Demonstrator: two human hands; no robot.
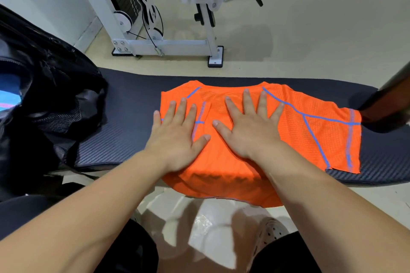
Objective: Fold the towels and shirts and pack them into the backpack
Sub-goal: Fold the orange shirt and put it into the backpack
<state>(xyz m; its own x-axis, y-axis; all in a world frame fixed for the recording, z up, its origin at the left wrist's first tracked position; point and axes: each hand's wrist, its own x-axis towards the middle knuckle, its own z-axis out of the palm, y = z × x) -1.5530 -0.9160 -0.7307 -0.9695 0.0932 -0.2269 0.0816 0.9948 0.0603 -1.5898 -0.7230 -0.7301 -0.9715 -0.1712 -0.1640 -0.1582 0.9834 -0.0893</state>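
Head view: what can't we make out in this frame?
1. Head view, black backpack: its contents. Its own flaps and the left edge hide all but a blue fabric strip.
2. Head view, orange shirt: its middle. The left hand and right hand lie flat on it.
3. Head view, the dark object at right: cut by the right edge and blurred, so it cannot be identified.

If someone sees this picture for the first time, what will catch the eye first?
The bright orange shirt with blue seams, spread on the dark bench in the middle. The left hand and right hand press flat on it. A black backpack sits at the left end.
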